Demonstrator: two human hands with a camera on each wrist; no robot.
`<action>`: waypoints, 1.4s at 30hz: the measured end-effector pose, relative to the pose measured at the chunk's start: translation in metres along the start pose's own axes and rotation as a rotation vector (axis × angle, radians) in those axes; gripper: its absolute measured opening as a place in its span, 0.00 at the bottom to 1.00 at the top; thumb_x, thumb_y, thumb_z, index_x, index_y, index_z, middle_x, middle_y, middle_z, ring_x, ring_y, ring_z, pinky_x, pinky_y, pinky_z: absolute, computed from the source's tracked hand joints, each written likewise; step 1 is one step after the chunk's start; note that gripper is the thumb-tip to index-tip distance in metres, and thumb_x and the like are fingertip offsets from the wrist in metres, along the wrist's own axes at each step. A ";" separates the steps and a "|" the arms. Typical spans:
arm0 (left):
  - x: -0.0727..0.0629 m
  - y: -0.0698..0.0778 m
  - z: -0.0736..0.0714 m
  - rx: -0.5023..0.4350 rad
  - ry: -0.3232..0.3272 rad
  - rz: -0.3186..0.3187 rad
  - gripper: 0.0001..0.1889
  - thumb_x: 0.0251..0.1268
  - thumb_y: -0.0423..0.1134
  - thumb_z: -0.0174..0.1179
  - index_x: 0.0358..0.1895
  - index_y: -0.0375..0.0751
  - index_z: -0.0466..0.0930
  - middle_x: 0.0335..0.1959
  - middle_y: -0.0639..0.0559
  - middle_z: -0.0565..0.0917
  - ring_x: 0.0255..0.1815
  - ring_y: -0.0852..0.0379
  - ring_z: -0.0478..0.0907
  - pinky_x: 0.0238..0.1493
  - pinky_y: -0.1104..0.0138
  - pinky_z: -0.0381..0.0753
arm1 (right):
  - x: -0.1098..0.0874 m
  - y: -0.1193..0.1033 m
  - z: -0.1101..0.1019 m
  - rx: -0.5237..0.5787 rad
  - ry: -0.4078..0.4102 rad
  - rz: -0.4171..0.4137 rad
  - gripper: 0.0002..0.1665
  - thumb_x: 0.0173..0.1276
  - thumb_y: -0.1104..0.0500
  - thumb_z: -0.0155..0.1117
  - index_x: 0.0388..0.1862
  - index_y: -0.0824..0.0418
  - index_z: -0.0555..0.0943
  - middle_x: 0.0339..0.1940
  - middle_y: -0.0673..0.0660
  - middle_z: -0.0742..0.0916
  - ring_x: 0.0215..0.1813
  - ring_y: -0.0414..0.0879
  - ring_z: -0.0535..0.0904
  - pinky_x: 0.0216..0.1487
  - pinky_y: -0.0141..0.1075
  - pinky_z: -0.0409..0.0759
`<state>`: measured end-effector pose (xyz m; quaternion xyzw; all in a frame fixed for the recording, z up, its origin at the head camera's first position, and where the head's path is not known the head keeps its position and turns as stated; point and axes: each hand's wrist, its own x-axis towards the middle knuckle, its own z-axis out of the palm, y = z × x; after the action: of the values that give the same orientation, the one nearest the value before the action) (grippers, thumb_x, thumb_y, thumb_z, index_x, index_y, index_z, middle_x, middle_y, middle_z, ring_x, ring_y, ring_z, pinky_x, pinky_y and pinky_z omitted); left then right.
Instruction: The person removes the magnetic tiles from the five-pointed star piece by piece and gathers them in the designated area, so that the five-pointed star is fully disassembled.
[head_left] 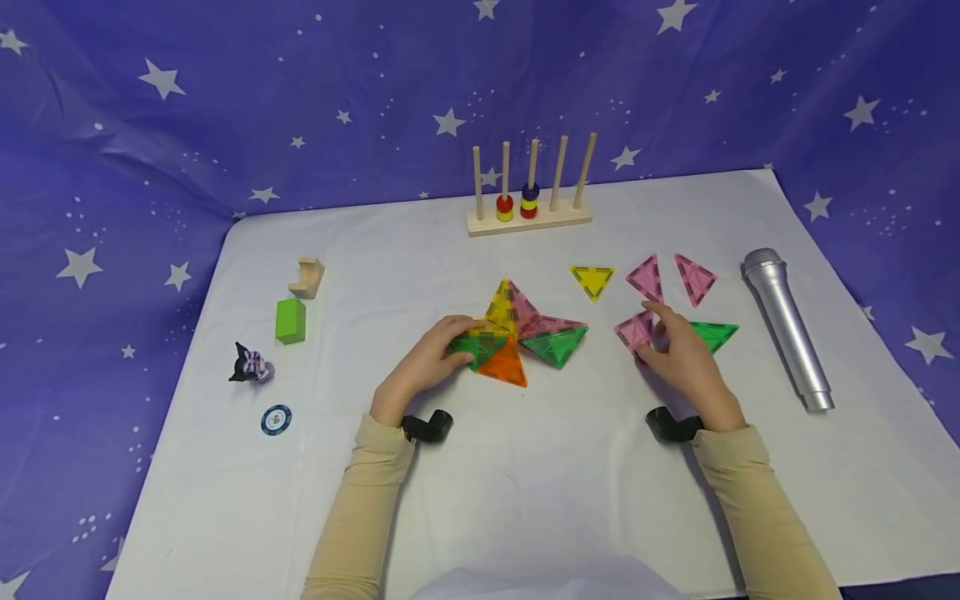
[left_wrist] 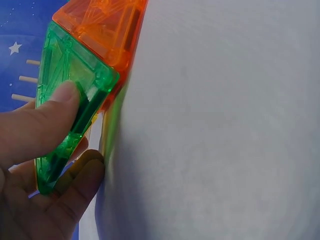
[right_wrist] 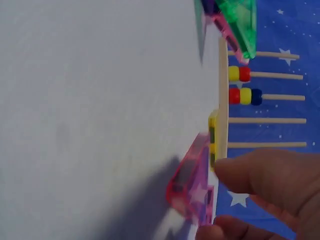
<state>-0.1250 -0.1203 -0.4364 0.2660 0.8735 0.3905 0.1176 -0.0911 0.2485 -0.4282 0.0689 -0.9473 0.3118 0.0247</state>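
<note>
Translucent triangular magnetic tiles are joined in a raised star-like shape at the table's middle, with yellow, pink, green and orange pieces. My left hand [head_left: 431, 360] grips its left side. In the left wrist view the thumb lies on a green tile [left_wrist: 70, 75], fingers behind it, beside an orange tile [left_wrist: 107, 30]. To the right, my right hand [head_left: 686, 358] pinches a pink triangular tile [head_left: 634, 332] by its edge. That tile [right_wrist: 189, 187] stands tilted off the cloth in the right wrist view. A green tile [head_left: 716, 335] lies partly behind the right hand.
Beyond the right hand lie two pink tiles [head_left: 647, 277] [head_left: 696, 279] and a yellow tile [head_left: 593, 281]. A wooden peg stand [head_left: 530, 218] with beads is at the back. A silver microphone [head_left: 791, 333] lies right. Leftward are a wooden piece [head_left: 308, 278], green block [head_left: 290, 321], figurine [head_left: 251, 365] and round chip [head_left: 276, 419].
</note>
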 end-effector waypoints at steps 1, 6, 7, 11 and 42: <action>0.000 0.000 0.000 -0.003 0.001 -0.001 0.24 0.61 0.33 0.57 0.62 0.42 0.67 0.61 0.42 0.65 0.63 0.46 0.60 0.62 0.55 0.56 | 0.000 -0.003 0.000 0.035 0.006 -0.018 0.34 0.57 0.67 0.62 0.63 0.65 0.64 0.35 0.62 0.75 0.25 0.49 0.69 0.24 0.37 0.68; -0.001 0.000 0.000 -0.003 -0.004 -0.003 0.24 0.62 0.34 0.57 0.62 0.42 0.67 0.61 0.42 0.65 0.63 0.47 0.59 0.62 0.55 0.56 | -0.001 -0.032 0.006 0.262 -0.002 -0.175 0.20 0.59 0.68 0.61 0.51 0.65 0.71 0.37 0.60 0.77 0.25 0.44 0.73 0.26 0.31 0.71; -0.001 0.000 0.000 -0.002 -0.003 0.000 0.24 0.62 0.34 0.57 0.62 0.42 0.67 0.61 0.43 0.65 0.63 0.47 0.59 0.62 0.55 0.56 | -0.002 -0.041 0.009 0.301 -0.038 -0.224 0.17 0.59 0.69 0.60 0.48 0.65 0.72 0.37 0.60 0.78 0.26 0.43 0.74 0.27 0.30 0.72; 0.000 0.000 0.000 0.002 0.009 0.017 0.24 0.61 0.33 0.58 0.62 0.41 0.67 0.60 0.43 0.67 0.62 0.47 0.61 0.62 0.55 0.57 | -0.007 -0.074 0.031 0.301 -0.248 -0.395 0.12 0.61 0.66 0.59 0.44 0.62 0.73 0.39 0.56 0.79 0.34 0.42 0.76 0.33 0.34 0.75; 0.000 -0.001 0.003 -0.010 0.039 -0.004 0.24 0.59 0.33 0.59 0.61 0.42 0.69 0.60 0.42 0.67 0.62 0.46 0.61 0.61 0.54 0.58 | 0.000 -0.101 0.098 0.399 -0.301 -0.287 0.24 0.62 0.64 0.60 0.57 0.52 0.71 0.30 0.51 0.74 0.29 0.43 0.69 0.28 0.34 0.70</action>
<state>-0.1242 -0.1195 -0.4391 0.2558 0.8741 0.3999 0.1026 -0.0764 0.1100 -0.4483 0.2513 -0.8408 0.4717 -0.0865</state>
